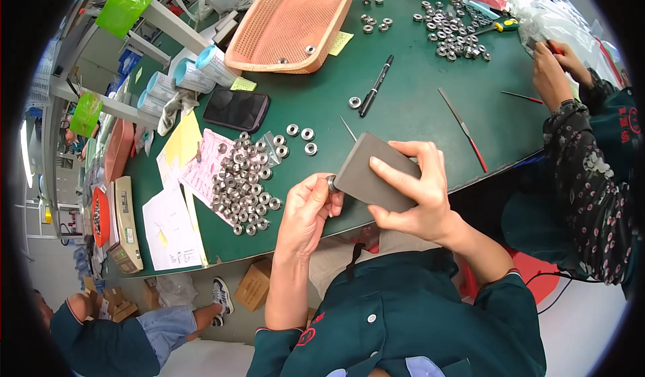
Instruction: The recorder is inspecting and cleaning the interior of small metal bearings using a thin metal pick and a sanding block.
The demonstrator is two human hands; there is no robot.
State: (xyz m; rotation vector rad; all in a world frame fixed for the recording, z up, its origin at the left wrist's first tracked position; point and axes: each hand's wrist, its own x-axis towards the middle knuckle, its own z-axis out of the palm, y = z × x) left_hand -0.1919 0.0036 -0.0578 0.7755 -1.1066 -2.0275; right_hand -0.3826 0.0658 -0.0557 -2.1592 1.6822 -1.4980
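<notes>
My right hand [416, 192] grips a flat grey rectangular block [371, 172] over the near edge of the green table [403, 108]. My left hand [308, 209] pinches a small metal ring [331, 183] and holds it against the block's left edge. To the left of my hands lies a pile of several similar metal rings [243, 182] on the table, partly on pink and white papers. A few loose rings [300, 138] lie just beyond the block.
A salmon plastic basket [292, 21], a black phone [236, 108], a black marker [376, 85], a red-handled file [463, 128] and another ring heap [453, 31] sit on the table. A co-worker's hands [554, 71] work at the right. Another person [107, 337] sits lower left.
</notes>
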